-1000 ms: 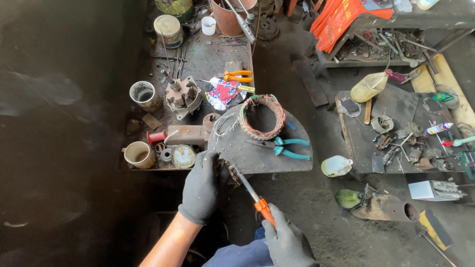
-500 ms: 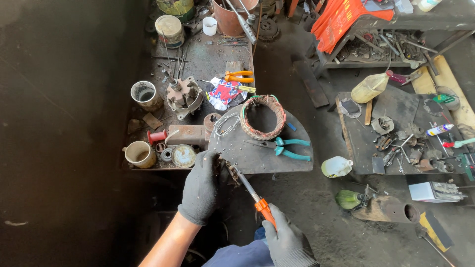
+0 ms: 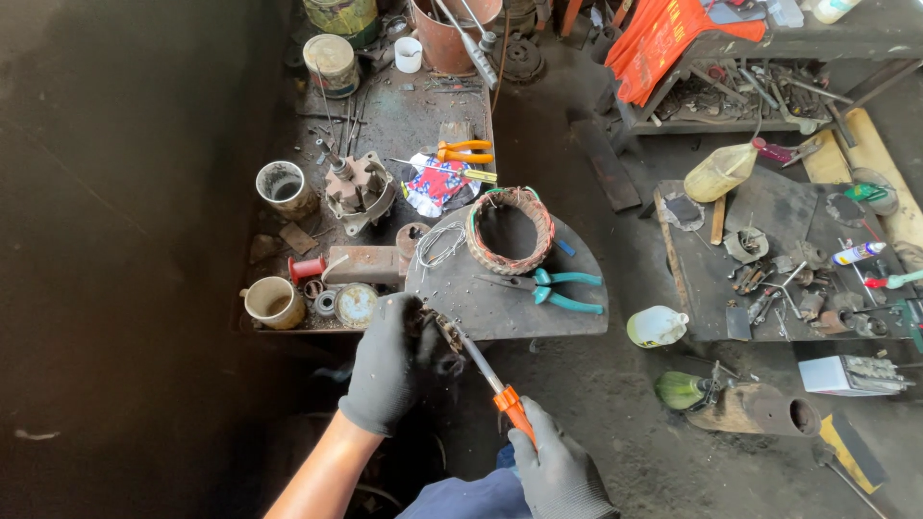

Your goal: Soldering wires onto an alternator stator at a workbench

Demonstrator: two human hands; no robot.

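My left hand (image 3: 389,365), in a black glove, grips a small dark metal part (image 3: 437,330) at the near edge of a round-topped metal work plate (image 3: 510,308). A grey glove covers my right hand (image 3: 558,466), which holds a screwdriver (image 3: 490,380) by its orange handle. Its steel shaft points up-left and the tip rests on the held part. On the plate lies a ring-shaped stator wound with copper wire (image 3: 510,231), with teal-handled pliers (image 3: 558,286) just in front of it.
A low bench (image 3: 385,125) behind holds cups (image 3: 285,185), a metal housing (image 3: 358,192), orange pliers (image 3: 461,151) and a red spool (image 3: 306,267). To the right a second board (image 3: 769,250) carries small parts, and a white jug (image 3: 657,326) stands on the dirty floor.
Both hands stay in nearly the same place; the screwdriver has shifted only slightly against the held part.
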